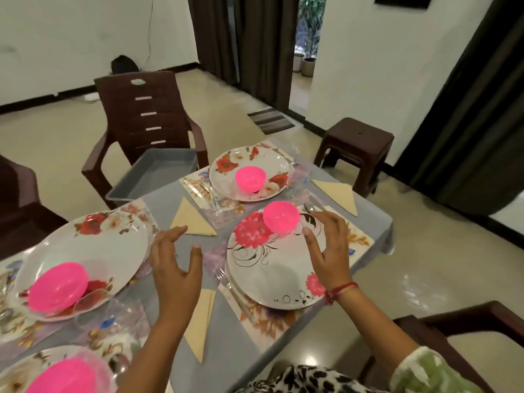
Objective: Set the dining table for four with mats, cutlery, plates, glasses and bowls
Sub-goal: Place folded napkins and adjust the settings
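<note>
Both my left hand [175,265] and right hand [330,248] hover spread, empty. That pink bowl [281,221] sits at the plate [272,276] edge; a nudge could topple it.

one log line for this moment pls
step: bowl placing | left hand: open, over table | right hand: open, by pink bowl on red-flower plate
</note>
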Motion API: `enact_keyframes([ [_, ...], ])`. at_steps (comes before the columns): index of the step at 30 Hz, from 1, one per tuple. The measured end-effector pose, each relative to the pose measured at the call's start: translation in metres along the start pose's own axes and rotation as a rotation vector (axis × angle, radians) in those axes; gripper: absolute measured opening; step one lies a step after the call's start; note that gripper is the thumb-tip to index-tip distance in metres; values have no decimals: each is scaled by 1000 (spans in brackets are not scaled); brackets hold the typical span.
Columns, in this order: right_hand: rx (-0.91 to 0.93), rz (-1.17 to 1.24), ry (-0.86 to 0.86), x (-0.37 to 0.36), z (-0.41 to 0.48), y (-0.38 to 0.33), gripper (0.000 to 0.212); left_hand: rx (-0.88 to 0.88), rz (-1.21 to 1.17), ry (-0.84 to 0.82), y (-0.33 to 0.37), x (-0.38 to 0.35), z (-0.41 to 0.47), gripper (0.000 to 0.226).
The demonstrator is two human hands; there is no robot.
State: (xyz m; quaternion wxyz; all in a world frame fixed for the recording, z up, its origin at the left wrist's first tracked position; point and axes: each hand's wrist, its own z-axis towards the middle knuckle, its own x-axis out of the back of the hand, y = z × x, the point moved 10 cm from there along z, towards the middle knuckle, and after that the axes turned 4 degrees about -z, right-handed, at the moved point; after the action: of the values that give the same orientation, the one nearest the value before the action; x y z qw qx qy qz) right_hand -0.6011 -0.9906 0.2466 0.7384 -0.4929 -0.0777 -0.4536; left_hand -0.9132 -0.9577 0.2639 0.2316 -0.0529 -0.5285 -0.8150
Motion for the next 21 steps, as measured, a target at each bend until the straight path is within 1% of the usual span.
enact_keyframes([
  [9, 23, -7, 60, -1, -3, -8, 40, 1, -81, -10, -17, -16, 7, 31],
  [12, 48, -34, 53, 9, 3, -3, 42, 58, -113, -6, -26, -27, 7, 32],
  [15, 56, -52, 70, 20, 19, 14, 48, 70, -133, -13, -23, -46, 12, 35],
  [18, 11, -48, 65, 22, 43, 43, 46, 92, -112, -29, -19, -71, 24, 33],
  [21, 42, -30, 86, 27, 77, 75, 41, 81, -104, -22, -4, -102, 32, 32],
])
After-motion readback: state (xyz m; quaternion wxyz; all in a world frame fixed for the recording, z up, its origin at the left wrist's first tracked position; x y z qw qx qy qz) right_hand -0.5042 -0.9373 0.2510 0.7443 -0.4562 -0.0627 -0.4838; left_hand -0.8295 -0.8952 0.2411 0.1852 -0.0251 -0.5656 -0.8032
